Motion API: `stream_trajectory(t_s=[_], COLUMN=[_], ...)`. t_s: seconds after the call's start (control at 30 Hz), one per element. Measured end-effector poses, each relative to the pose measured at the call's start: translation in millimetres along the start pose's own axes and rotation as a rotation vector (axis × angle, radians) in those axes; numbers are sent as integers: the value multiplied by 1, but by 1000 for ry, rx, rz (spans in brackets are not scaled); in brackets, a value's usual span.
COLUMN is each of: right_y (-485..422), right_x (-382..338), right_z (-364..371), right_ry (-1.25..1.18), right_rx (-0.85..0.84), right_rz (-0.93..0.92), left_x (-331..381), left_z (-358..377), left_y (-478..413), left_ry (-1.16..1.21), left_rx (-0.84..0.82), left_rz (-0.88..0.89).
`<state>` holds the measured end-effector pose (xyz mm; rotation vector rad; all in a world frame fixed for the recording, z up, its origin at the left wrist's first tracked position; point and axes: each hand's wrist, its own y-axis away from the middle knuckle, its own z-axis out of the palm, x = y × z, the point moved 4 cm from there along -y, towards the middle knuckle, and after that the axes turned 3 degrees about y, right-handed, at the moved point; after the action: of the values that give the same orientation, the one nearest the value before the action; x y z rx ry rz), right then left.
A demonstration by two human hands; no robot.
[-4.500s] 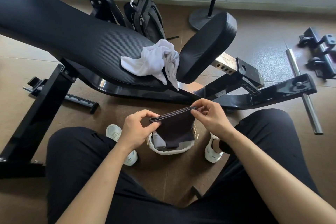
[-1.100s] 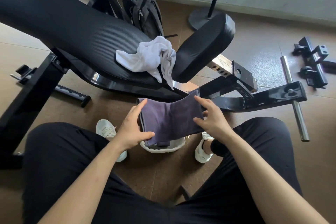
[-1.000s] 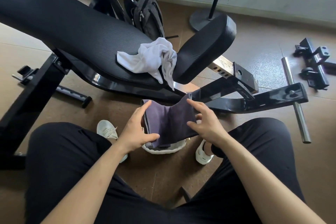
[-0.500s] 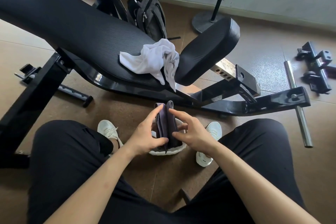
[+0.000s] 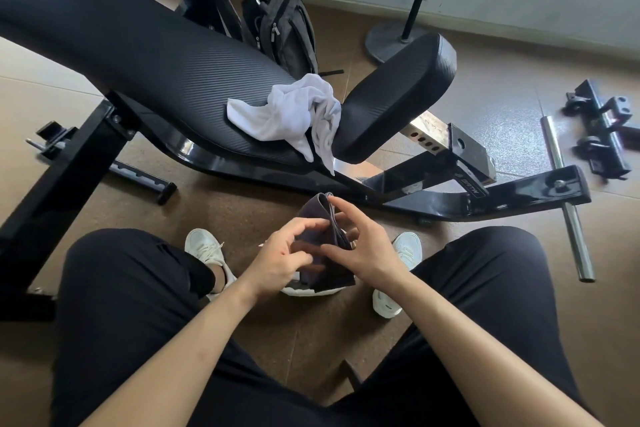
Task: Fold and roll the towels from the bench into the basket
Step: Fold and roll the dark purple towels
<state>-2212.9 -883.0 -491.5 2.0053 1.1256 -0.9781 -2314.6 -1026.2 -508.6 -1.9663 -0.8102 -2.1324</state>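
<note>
A dark grey towel (image 5: 317,218), folded into a narrow strip, is pinched between both hands just above the white basket (image 5: 311,291), which stands on the floor between my feet and is mostly hidden. My left hand (image 5: 280,260) grips the towel's left side with curled fingers. My right hand (image 5: 363,250) holds its right edge, the index fingertip at the top fold. A crumpled white towel (image 5: 294,114) lies on the black bench (image 5: 138,52), in the gap beside the raised seat pad (image 5: 394,97).
A grey backpack (image 5: 284,28) leans behind the bench. A round stand base (image 5: 391,42) sits near the wall. A steel bar (image 5: 568,204) and black clamps (image 5: 602,128) lie on the floor at right. My knees flank the basket.
The dark towel went from a wide sheet spread between my hands to a narrow folded strip. Both hands came close together over the basket.
</note>
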Motion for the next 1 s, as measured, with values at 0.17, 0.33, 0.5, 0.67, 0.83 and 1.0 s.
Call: stream_trajectory(t_s=[0.17,0.33,0.5,0.67,0.83,1.0], right_y=[-2,-3,-1,-1,0,-1], right_x=[0,-4,-6,11,21,23], right_z=[-8,-28,-47,-49,-46,-41], right_ry=[-236,-654,-949,-656,-495,-340], right_rx=[25,36,-33,62,73,-75], right_rz=[11,28,40,107,171,145], left_x=[5,-1,1,8,6,5], left_z=[-6,-20,-5,-5,-15,-20], left_y=[-1,-6,-8,-7,-9,-8], left_ry=[-9,95,651,538,59,-346], left_rx=[121,324,110,111,162,156], left_rz=[46,14,-100,-51,46,40])
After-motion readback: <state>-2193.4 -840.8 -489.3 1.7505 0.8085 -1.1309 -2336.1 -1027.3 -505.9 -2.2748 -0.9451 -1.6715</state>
